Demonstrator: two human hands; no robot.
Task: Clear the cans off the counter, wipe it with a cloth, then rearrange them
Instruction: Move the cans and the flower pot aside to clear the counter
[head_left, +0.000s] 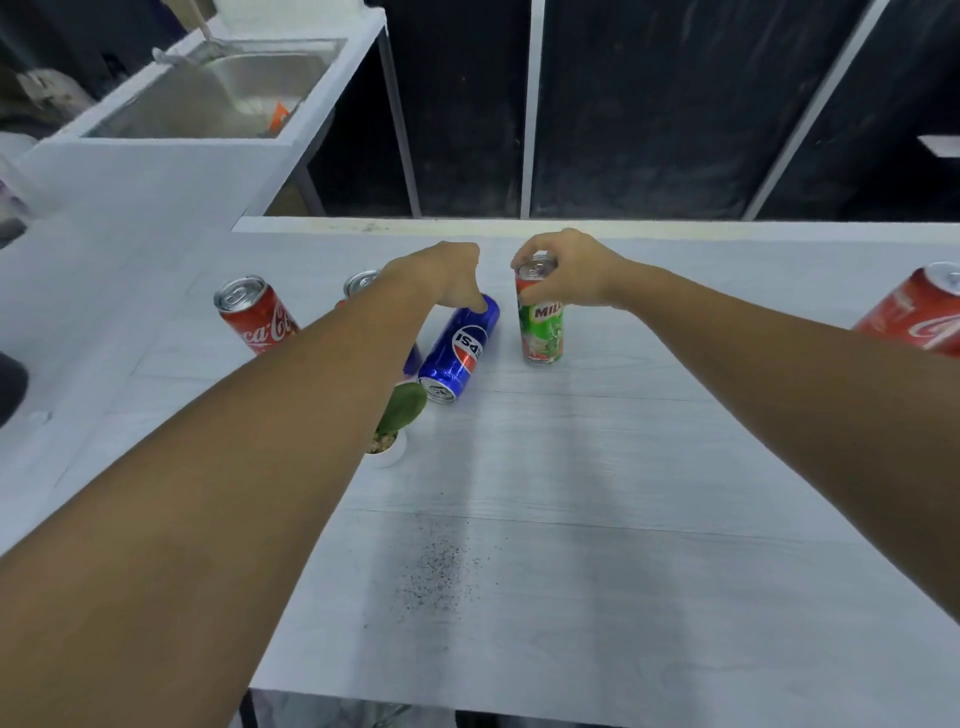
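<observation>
R hand (569, 273) grips Milo can (540, 325), L hand (441, 275) Pepsi can (460, 348).

Both bare forearms reach forward toward the far edge of the surface (597, 467). The left hand (441, 273) hangs palm down, fingertips curled downward, pinching. The right hand (571, 267) arches over, fingers and thumb curled in a top grip.

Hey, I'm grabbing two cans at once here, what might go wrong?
The Pepsi can lies on its side, held only at its far end by the left hand, so it may roll or slip. The left forearm hangs over the cactus pot and may knock it. Grit nearby could scatter.
</observation>
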